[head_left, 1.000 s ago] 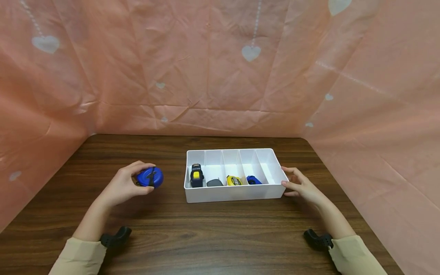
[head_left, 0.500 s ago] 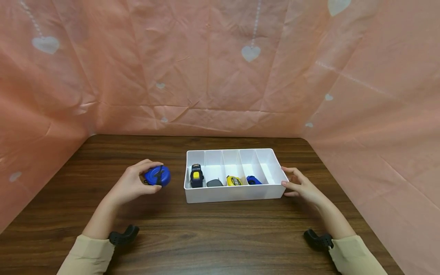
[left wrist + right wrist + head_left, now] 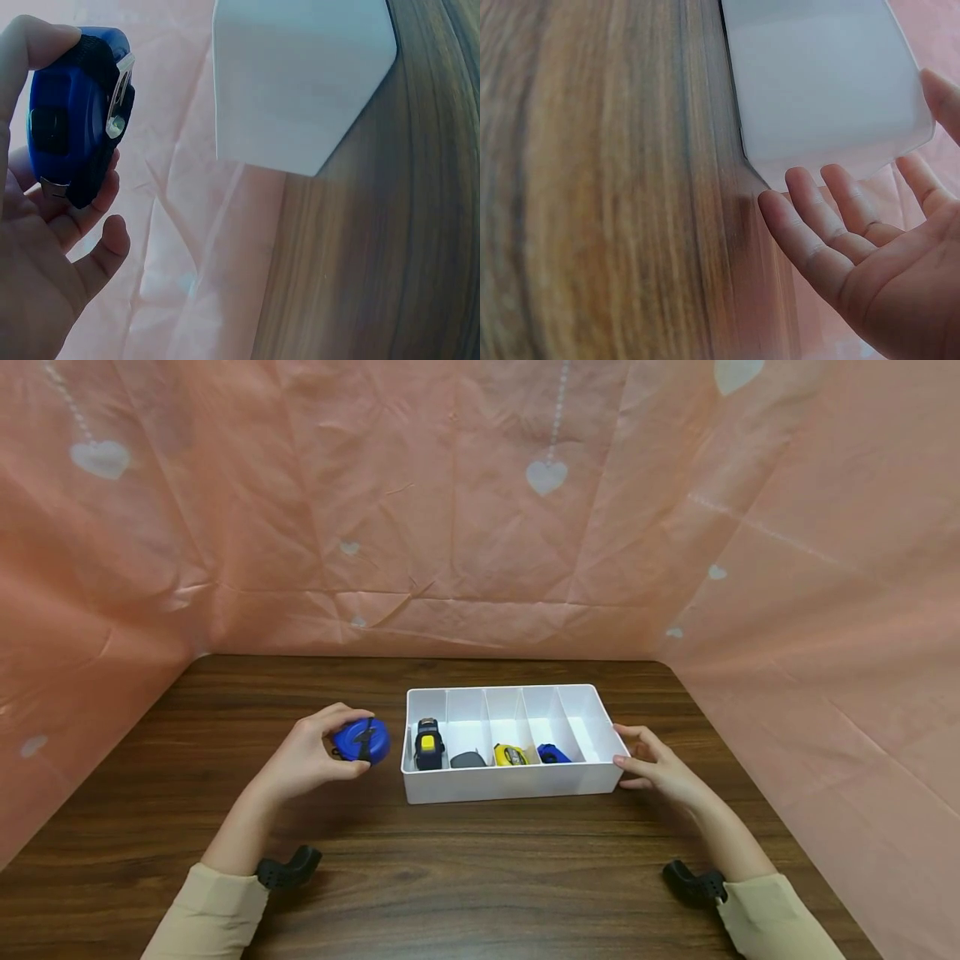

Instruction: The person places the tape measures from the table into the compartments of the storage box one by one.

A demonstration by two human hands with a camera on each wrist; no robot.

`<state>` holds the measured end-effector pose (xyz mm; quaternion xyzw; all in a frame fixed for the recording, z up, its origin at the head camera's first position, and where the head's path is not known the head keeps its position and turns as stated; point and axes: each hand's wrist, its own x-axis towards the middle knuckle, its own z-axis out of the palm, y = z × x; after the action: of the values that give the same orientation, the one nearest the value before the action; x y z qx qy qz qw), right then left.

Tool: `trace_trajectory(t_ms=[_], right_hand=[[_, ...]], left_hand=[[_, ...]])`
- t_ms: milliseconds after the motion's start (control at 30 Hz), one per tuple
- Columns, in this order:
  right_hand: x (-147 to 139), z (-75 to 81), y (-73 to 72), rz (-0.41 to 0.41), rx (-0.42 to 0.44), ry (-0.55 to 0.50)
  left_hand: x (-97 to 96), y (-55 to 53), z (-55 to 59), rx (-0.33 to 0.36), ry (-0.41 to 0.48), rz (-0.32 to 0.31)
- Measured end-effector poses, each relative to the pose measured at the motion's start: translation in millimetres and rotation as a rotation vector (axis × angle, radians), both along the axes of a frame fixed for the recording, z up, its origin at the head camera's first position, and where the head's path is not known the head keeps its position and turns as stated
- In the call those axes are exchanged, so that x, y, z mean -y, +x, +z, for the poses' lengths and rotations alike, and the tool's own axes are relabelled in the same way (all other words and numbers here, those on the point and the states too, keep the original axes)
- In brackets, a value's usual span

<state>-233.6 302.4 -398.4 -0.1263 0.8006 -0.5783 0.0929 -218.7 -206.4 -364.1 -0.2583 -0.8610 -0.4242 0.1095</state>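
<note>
My left hand (image 3: pixel 315 756) pinches a blue tape measure (image 3: pixel 362 741) with a black strap, holding it in the air just left of a white divided box (image 3: pixel 510 784). In the left wrist view the tape measure (image 3: pixel 64 112) shows its metal end hook, with the thumb on its top edge. My right hand (image 3: pixel 660 768) touches the right end of the box; in the right wrist view its fingers (image 3: pixel 810 206) are loosely extended against the white wall (image 3: pixel 825 82). A black tape measure (image 3: pixel 430 745) with a yellow button stands in the leftmost compartment.
Farther right in the box's compartments lie a grey rounded object (image 3: pixel 468 760), a yellow tape measure (image 3: pixel 511 755) and a blue object (image 3: pixel 552 753), all partly hidden by the front wall. The wooden table (image 3: pixel 480 877) is backed by pink cloth (image 3: pixel 465 527).
My left hand has moved rightward with the blue tape measure, closer to the box's left end. The right hand and the box have stayed in place.
</note>
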Motion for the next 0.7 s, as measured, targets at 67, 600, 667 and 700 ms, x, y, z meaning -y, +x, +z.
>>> trace_trajectory(t_ms=[67, 600, 667, 700], right_hand=[[0, 0.0, 0.2, 0.001, 0.001, 0.001], [1, -0.4, -0.4, -0.007, -0.005, -0.001], [1, -0.3, -0.3, -0.008, -0.004, -0.002], [0, -0.3, -0.2, -0.007, -0.004, -0.002]], left_hand=[[-2.8, -1.1, 0.0, 0.000, 0.005, -0.004], [-37.5, 16.2, 34.8, 0.057, 0.003, -0.029], [-37.4, 9.6, 27.5, 0.062, 0.010, -0.028], [-36.9, 5.9, 23.5, 0.067, 0.015, -0.029]])
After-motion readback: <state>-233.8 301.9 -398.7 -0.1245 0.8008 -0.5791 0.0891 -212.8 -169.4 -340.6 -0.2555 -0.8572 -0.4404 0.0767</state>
